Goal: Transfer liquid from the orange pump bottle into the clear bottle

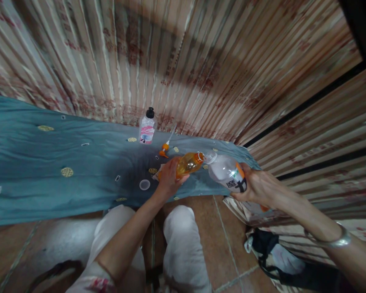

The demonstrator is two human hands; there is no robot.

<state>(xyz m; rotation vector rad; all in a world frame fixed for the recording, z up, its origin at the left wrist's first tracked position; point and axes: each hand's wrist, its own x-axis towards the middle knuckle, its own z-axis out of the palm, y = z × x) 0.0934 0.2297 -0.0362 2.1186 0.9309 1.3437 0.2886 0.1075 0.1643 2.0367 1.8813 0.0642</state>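
Note:
My left hand (170,179) is wrapped round an orange transparent bottle (189,163), tilted with its open neck toward the right. My right hand (253,185) grips a larger clear bottle (224,171) with an orange and black label, its open mouth meeting the orange bottle's neck. Whether liquid passes between the mouths is too small to tell. Behind my left hand, an orange pump head (164,150) with a clear tube lies on the blue cloth. A small round white cap (144,184) rests to the left of my left hand.
A clear bottle with a black top and pink label (147,128) stands at the back of the blue cloth (91,162). A patterned curtain (158,61) hangs behind. Dark bag-like items (265,244) lie at the lower right.

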